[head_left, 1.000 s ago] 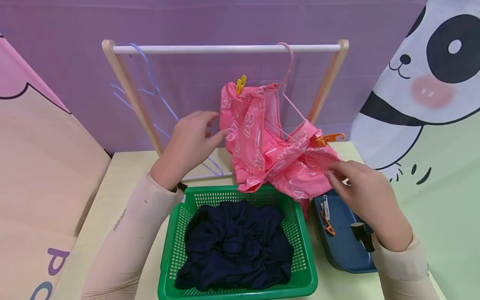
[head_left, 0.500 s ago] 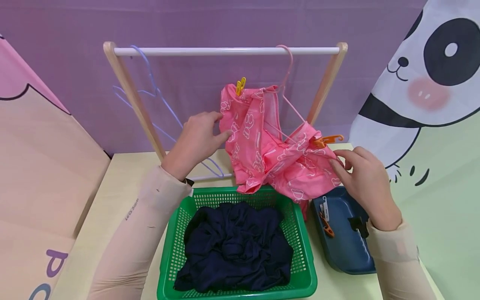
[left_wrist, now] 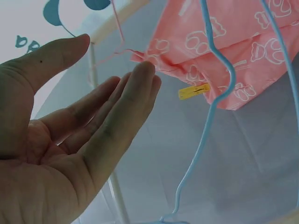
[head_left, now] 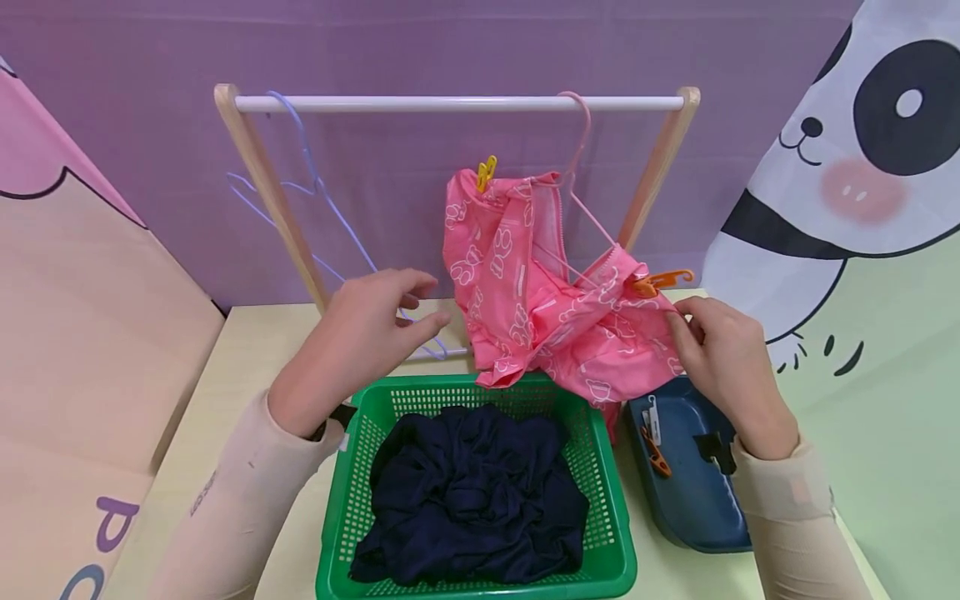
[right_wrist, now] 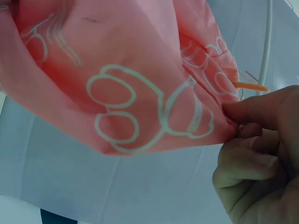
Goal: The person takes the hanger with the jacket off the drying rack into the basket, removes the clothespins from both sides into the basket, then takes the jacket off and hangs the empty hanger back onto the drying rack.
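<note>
A: Your right hand (head_left: 727, 367) pinches the outer edge of the pink garment (head_left: 501, 279), just below the orange clip (head_left: 649, 285); your left hand (head_left: 356, 346) holds nothing, thumb and fingers apart, near the garment's other side.

B: And the garment itself hangs askew from the pink hanger (head_left: 587, 127) on the white bar (head_left: 420, 104), behind and above the green basket (head_left: 625, 533).

A: It looks light and soft — thin, smooth cloth that probably slides and folds easily in your grasp. You likely can't crush it, but a hard tug could shift the slim hanger or pull a clip loose.

B: So take it gently by the outer edge or close to the yellow clip (head_left: 486, 173). The zip edge (head_left: 560, 221) seems stiffer — a firmer strip for you to grip.
</note>
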Motion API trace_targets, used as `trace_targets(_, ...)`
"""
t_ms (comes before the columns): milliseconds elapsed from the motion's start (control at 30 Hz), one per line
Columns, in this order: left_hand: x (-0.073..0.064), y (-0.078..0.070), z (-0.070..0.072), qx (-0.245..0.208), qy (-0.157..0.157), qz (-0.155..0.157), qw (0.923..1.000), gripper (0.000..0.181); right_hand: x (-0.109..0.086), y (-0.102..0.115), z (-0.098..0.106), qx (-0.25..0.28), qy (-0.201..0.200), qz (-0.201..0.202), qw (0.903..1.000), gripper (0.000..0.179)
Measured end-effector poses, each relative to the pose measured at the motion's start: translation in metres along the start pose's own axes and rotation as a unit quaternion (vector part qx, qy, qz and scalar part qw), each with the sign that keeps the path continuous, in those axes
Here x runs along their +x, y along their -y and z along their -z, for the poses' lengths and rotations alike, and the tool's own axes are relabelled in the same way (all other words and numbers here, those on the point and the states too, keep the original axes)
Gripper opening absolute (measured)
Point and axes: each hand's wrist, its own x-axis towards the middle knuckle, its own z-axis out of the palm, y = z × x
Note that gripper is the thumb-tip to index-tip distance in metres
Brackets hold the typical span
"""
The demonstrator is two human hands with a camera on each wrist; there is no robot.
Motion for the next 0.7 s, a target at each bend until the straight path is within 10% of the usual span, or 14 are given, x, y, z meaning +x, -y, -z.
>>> trace_targets(700, -0.086, 0.015, -0.025, 0.003, -0.065, 0.032, 0.9974, 0.034, -0.012, -0.005, -0.019, 0.002, -0.089, 0.015, 0.9959, 0.018)
